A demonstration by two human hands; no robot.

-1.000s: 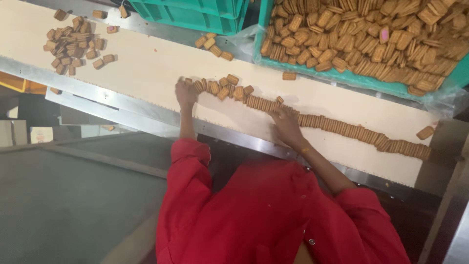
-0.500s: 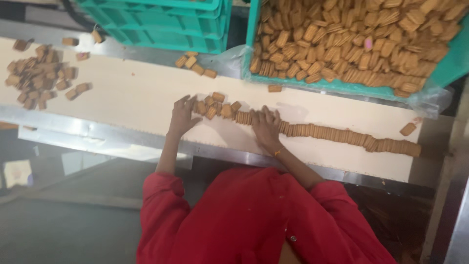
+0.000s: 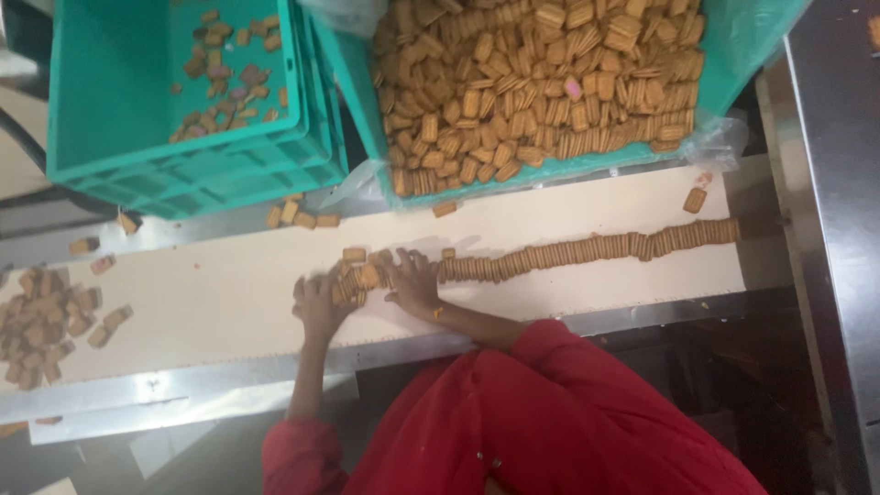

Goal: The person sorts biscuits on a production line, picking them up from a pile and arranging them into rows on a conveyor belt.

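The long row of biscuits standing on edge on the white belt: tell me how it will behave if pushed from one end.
The row of biscuits is many separate pieces, so it would probably buckle sideways rather than slide as one. It already wavers along the belt. Near the left hand and right hand pieces lie toppled, so they likely tip easily.

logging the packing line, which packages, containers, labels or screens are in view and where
No labels, signs or screens show.
Teal crate: upper left, rectangular, a few biscuits inside.
Second teal crate: upper right, heaped with tan biscuits.
Clear plastic liner: crumpled, hanging over that crate's lower right rim.
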